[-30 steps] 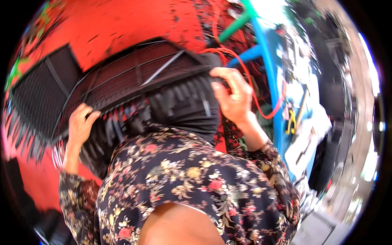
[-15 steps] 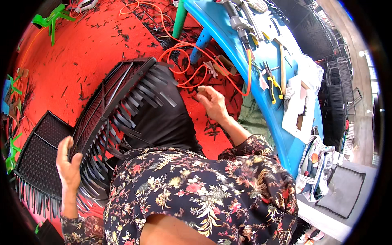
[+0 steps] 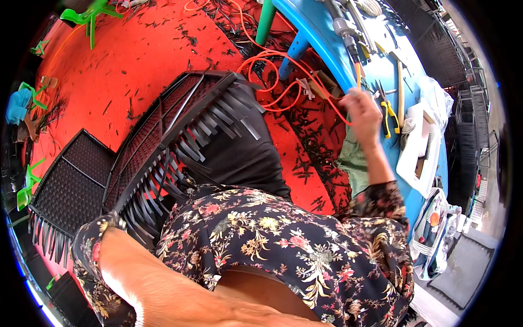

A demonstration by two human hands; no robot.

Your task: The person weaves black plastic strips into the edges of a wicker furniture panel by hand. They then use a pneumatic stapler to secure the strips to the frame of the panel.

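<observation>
- Nearest, the left hand is hidden behind the floral sleeve (image 3: 92, 245); its fingers cannot be made out.
- Beyond, the dark woven wicker panel (image 3: 180, 131) leans on the lap, its long axis running lower-left to upper-right, loose strips fanning right.
- Farther, the right hand (image 3: 362, 111) has its fingers curled at the blue worktop (image 3: 332, 49) edge by an orange cord (image 3: 272, 60); grip unclear.

My right hand (image 3: 364, 111) sits at the upper right of the frame, raised to the edge of the blue table (image 3: 327, 41), closed on an orange cord (image 3: 261, 65) that loops over the red floor. A dark woven panel (image 3: 180, 131), loose strips fringing its edge, leans tilted at centre left.
</observation>
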